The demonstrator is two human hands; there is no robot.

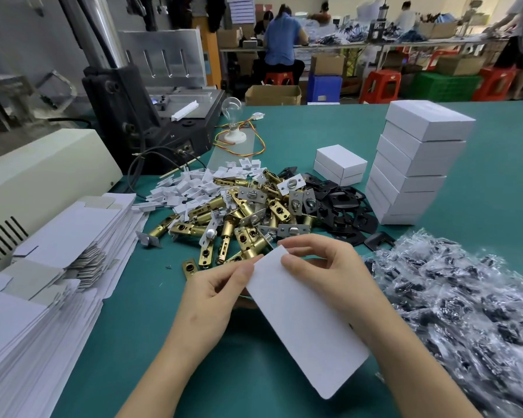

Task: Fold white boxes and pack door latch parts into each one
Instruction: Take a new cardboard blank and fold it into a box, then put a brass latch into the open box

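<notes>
Over the worktop (pixel 284 140), both hands pinch the box blank (pixel 302 321) at its top edge: left hand (pixel 212 294), right hand (pixel 323 267). Light, stiff card, probably creases easily; hold edges.

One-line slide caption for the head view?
Left hand and right hand pinch a white box blank over the green table; latch parts piled ahead, folded boxes stacked right.

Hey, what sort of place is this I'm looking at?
Probably a small factory's packing line. The left hand and right hand hold an unfolded white box over a green table heaped with brass door latches, beside a stack of folded boxes; other workers sit at benches behind.
</notes>
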